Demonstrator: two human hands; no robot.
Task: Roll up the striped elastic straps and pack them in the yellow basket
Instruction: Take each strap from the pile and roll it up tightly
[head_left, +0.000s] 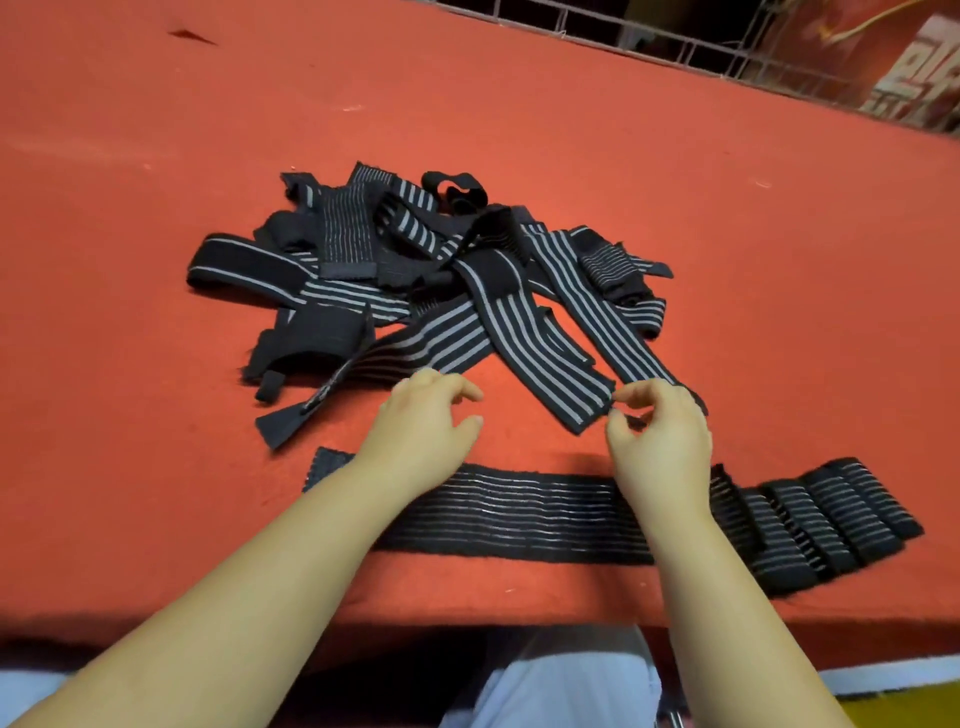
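A tangled pile of black elastic straps with grey stripes (415, 270) lies in the middle of the red table. One long strap (519, 514) is stretched flat along the near edge, its right end bunched into folds (821, 519). My right hand (660, 436) pinches the near corner of a striped strap (545, 348) that runs out of the pile. My left hand (426, 421) hovers beside it over the table, fingers loosely curled, holding nothing. A yellow surface (904, 712) shows at the bottom right corner, possibly the basket.
The red felt-covered table (156, 156) stretches far to the left and back. A white wire grid (727, 52) runs along its far edge. My lap in pale trousers (561, 686) sits below the table's front edge.
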